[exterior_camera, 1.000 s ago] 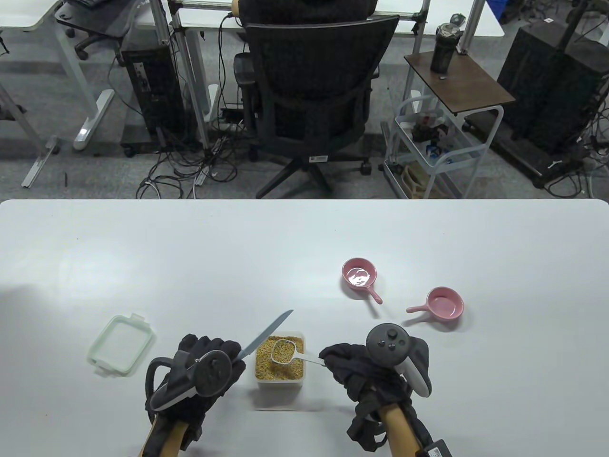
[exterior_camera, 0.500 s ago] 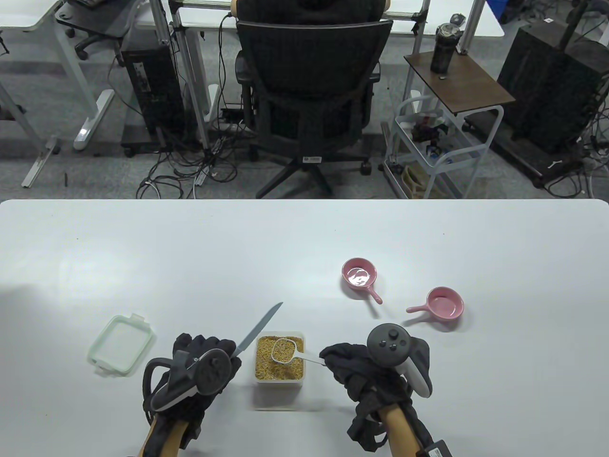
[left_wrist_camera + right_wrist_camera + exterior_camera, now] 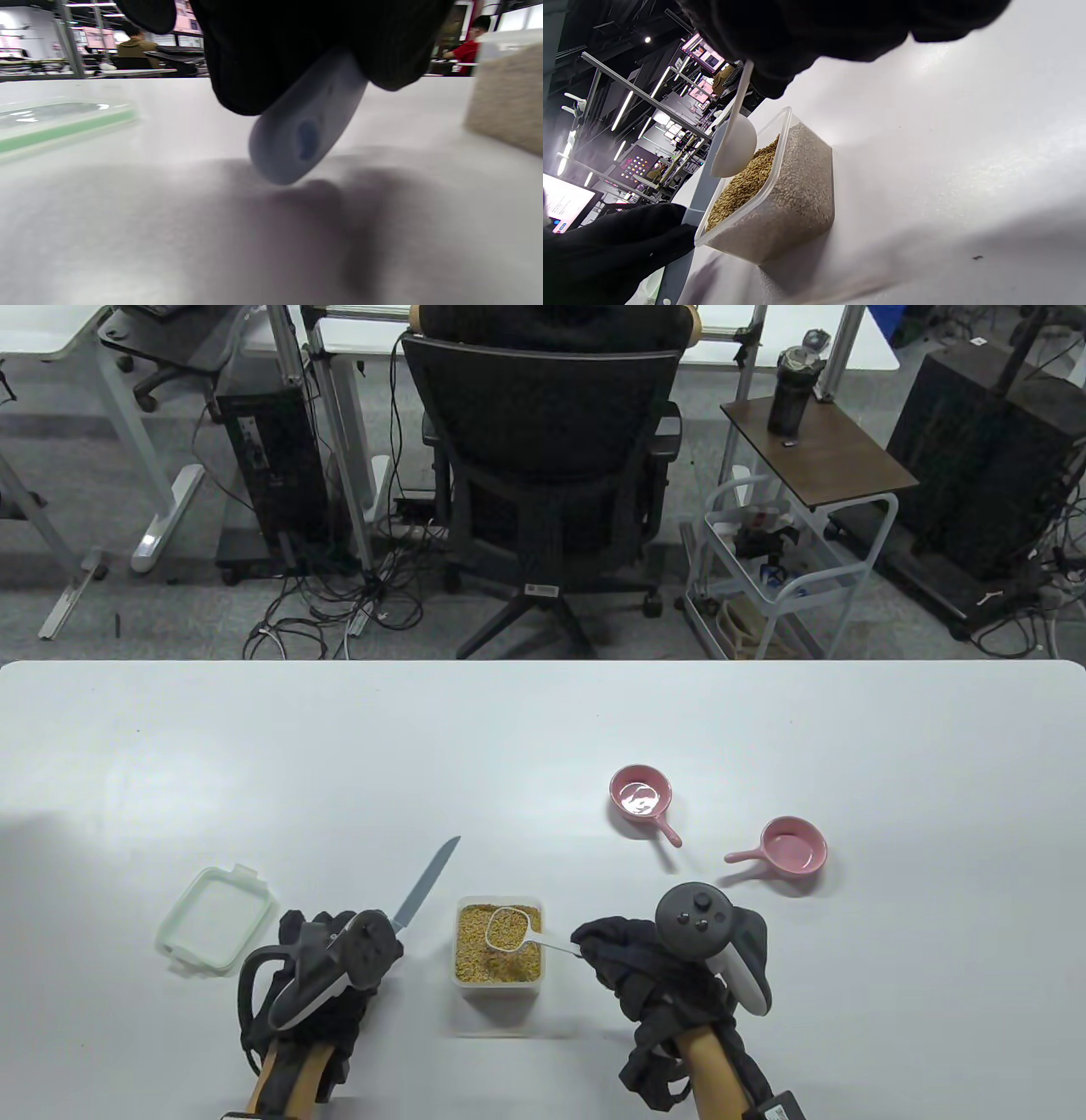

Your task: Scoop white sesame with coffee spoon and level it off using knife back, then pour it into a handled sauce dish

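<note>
Left of the sesame tub [image 3: 498, 943], left hand [image 3: 318, 963] gripping knife [image 3: 424, 885] swung away, right hand [image 3: 632, 963] still holding filled spoon [image 3: 506, 929].

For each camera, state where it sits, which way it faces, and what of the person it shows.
Table view: above, looking down; left hand holding knife, right hand holding spoon.
Left wrist view: low over the table, facing across it; gloved fingers on the knife handle.
Right wrist view: tilted, under the hand; fingers holding the spoon.
All three show the sesame box.
</note>
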`<state>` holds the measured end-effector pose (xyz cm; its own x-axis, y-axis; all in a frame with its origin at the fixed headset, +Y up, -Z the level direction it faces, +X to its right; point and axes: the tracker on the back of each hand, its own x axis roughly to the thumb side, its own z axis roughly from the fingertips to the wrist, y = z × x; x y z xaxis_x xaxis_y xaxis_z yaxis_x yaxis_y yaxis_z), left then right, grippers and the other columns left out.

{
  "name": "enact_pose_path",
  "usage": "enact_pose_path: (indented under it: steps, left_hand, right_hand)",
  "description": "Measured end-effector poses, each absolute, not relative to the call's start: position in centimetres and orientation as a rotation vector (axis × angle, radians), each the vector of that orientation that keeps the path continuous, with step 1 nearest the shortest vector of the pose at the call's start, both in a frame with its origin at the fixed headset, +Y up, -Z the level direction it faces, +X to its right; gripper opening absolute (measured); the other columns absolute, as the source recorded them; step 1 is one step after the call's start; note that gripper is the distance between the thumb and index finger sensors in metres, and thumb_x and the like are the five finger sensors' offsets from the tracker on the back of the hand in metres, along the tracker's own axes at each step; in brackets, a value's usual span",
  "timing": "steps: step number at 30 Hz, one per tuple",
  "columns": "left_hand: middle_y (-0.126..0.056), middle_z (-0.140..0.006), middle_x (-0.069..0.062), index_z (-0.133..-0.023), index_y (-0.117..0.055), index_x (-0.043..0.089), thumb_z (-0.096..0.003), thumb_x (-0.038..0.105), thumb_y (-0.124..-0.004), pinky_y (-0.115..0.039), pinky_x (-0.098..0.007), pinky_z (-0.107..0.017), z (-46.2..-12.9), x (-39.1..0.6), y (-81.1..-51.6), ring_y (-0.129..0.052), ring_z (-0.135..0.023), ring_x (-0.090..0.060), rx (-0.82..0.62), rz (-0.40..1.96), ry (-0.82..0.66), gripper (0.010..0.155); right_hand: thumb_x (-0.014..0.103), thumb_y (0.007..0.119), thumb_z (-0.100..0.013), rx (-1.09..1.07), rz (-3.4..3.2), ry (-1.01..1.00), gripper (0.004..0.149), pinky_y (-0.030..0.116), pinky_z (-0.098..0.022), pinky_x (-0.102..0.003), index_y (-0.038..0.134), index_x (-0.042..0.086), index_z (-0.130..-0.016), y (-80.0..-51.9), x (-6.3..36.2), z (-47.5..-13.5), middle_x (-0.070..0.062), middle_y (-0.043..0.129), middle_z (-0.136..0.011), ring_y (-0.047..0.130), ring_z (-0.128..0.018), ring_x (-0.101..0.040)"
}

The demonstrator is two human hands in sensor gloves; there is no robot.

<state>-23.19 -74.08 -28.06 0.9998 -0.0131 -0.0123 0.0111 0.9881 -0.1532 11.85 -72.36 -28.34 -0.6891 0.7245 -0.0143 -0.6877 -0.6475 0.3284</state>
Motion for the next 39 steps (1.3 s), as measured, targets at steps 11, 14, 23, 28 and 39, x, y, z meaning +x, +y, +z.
enact_pose_path:
  steps: [11,14,23,28,39]
  left_hand:
    - [-0.098,-0.08,0.008,-0.092,-0.087,0.03,-0.0509,0.055,-0.082,-0.05,-0.069,-0.079,-28.9,-24.0,-75.3,-0.099,-0.078,-0.021,-0.17,-0.055,0.058,0.048]
    - [-0.098,-0.08,0.007,-0.091,-0.087,0.03,-0.0504,0.055,-0.082,-0.05,-0.069,-0.079,-29.0,-24.1,-75.4,-0.099,-0.078,-0.021,-0.169,-0.043,0.07,0.048]
    - [-0.096,-0.078,0.008,-0.088,-0.087,0.031,-0.0486,0.057,-0.08,-0.05,-0.069,-0.079,-29.0,-24.0,-75.7,-0.097,-0.076,-0.022,-0.132,-0.109,0.108,0.048]
    - [-0.096,-0.078,0.008,-0.088,-0.087,0.031,-0.0484,0.058,-0.08,-0.05,-0.068,-0.079,-29.0,-23.5,-75.8,-0.097,-0.077,-0.022,-0.117,-0.19,0.117,0.048]
    - [-0.094,-0.086,0.007,-0.095,-0.083,0.031,-0.0501,0.062,-0.079,-0.047,-0.07,-0.079,-28.8,-23.1,-75.8,-0.095,-0.083,-0.023,-0.126,-0.205,0.082,0.054]
  right_hand:
    - [0.029,0.076,-0.058,0.154,2.309,0.398,0.038,0.082,-0.028,-0.042,0.091,0.014,-0.088,-72.4,11.7,-28.3,0.001,0.097,-0.044,0.092,-0.026,-0.017]
    - [0.029,0.076,-0.058,0.152,2.31,0.399,0.038,0.082,-0.028,-0.042,0.091,0.014,-0.088,-72.4,11.6,-28.3,0.001,0.097,-0.044,0.092,-0.026,-0.017]
    - [0.03,0.075,-0.058,0.153,2.314,0.404,0.038,0.082,-0.028,-0.042,0.091,0.014,-0.089,-72.4,11.6,-28.3,0.001,0.097,-0.044,0.092,-0.026,-0.017]
    - [0.03,0.075,-0.058,0.149,2.313,0.405,0.038,0.082,-0.028,-0.042,0.091,0.014,-0.089,-72.5,11.5,-28.3,0.001,0.097,-0.044,0.092,-0.026,-0.017]
    - [0.03,0.075,-0.058,0.146,2.317,0.404,0.038,0.082,-0.028,-0.042,0.09,0.014,-0.089,-72.4,11.4,-28.2,0.001,0.097,-0.044,0.092,-0.026,-0.017]
